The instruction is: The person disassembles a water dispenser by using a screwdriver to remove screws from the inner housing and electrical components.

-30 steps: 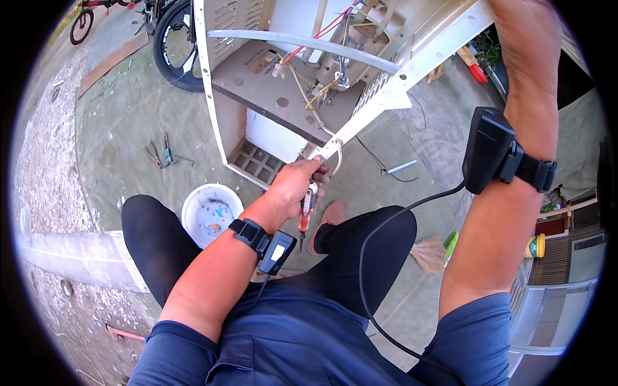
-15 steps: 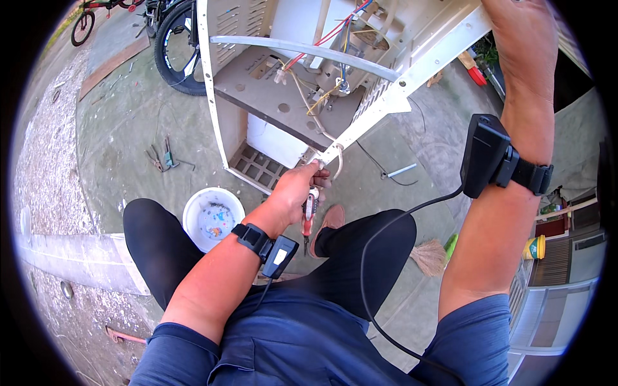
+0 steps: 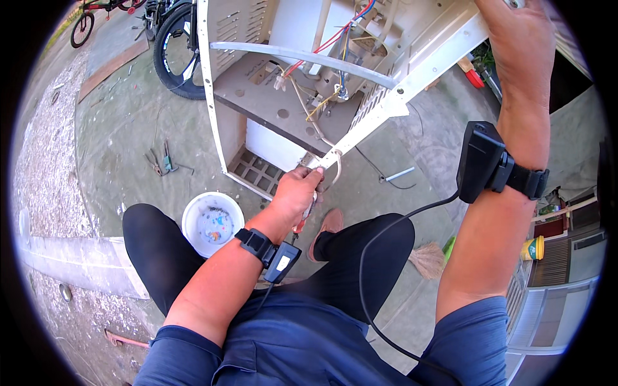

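Note:
An open cream metal cabinet (image 3: 380,106) stands before me, with wires (image 3: 331,42), a motor-like part and a curved grey strip across its opening. My left hand (image 3: 297,192) is closed around red-handled pliers (image 3: 300,225), partly hidden by the palm. Its thumb and fingertips press on the cabinet's lower corner, beside a pale cable loop (image 3: 338,168). My right hand (image 3: 524,45) is raised at the cabinet's far right end. A small silvery piece shows by its fingers, which run out past the upper edge, so their grip is hidden.
A white bucket (image 3: 212,225) with small bits inside stands by my left knee. Hand tools (image 3: 166,161) lie on the floor at left. A bicycle wheel (image 3: 179,55) stands behind the cabinet. A broom head (image 3: 428,259) lies right of my leg; a black cable (image 3: 364,276) hangs from my right forearm.
My left hand has turned slightly, so the pliers show less and tilt toward the wrist. Its thumb now lies over the cabinet corner. My right hand has shifted slightly left.

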The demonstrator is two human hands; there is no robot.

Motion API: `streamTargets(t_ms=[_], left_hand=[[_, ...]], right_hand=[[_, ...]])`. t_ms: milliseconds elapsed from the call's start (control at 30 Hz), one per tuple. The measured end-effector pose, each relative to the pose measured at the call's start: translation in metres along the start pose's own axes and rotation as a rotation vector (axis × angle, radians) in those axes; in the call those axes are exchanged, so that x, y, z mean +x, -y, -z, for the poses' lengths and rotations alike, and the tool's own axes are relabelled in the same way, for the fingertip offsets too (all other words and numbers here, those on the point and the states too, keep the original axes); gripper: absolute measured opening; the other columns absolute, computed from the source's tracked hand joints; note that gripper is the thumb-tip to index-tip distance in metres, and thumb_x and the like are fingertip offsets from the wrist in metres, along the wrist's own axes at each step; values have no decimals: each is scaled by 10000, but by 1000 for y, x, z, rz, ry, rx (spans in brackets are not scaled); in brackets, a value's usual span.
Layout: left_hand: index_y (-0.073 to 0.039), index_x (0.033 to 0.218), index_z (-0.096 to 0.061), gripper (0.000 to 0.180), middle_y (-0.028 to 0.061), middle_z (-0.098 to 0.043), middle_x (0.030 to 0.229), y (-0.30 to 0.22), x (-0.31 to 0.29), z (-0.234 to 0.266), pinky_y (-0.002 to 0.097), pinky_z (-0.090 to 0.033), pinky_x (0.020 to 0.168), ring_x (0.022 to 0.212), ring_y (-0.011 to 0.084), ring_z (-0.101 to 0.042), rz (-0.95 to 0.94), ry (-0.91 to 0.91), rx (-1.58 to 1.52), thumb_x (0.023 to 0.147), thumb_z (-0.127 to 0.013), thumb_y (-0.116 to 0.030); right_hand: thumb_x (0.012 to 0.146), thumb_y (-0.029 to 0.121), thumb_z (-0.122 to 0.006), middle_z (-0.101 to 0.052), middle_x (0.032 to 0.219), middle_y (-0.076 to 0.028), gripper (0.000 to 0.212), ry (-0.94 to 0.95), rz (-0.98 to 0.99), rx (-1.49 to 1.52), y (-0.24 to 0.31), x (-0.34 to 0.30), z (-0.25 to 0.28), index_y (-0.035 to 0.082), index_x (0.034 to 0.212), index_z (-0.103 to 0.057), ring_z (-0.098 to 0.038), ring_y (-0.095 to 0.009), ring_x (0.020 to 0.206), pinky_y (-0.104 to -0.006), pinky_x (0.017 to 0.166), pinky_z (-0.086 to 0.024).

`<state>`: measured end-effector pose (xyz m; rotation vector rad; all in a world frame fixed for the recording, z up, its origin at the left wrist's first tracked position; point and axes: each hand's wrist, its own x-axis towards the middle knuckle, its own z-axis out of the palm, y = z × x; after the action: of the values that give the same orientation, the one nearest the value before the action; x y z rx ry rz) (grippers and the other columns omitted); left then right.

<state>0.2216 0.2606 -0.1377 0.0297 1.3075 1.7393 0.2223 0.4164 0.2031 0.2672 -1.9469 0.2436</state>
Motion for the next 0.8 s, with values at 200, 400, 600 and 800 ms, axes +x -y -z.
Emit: streamTargets(t_ms=[200, 400, 600, 800], left_hand=[[-1, 954, -613, 315, 48, -578, 767, -4, -3, 1, 289, -411, 516, 548, 123, -498, -29, -10, 81, 1021, -604, -309], [-6, 1022, -625, 320, 52, -604, 835, -20, -9, 25, 273, -424, 518, 565, 113, -523, -25, -5, 47, 1023, -599, -325], [-5, 1062, -626, 267, 59, -617, 875, -41, -5, 45, 267, -434, 518, 567, 123, -547, -57, -1, -56, 1023, -598, -268], [9, 1119, -633, 200, 73, -639, 924, -51, 29, 51, 270, -435, 504, 583, 124, -550, -114, 76, -145, 1013, -574, -150]], right_hand=[[791, -10, -594, -678, 1133, -84, 466, 43, -80, 79, 14, 4, 1, -53, 1255, -619, -627, -134, 1054, -262, 951, -479], [814, -11, -591, -669, 1147, -71, 454, 20, -79, 83, 6, 2, -5, -41, 1266, -619, -625, -129, 1049, -258, 945, -479], [910, 82, -716, -693, 1154, -99, 377, 48, -156, -40, -13, 2, 16, -42, 1256, -635, -653, -147, 1007, -258, 904, -492], [910, 76, -693, -663, 1211, -146, 476, 82, -297, -49, -25, 8, 37, -35, 1351, -555, -653, -207, 1054, -319, 920, -525]])
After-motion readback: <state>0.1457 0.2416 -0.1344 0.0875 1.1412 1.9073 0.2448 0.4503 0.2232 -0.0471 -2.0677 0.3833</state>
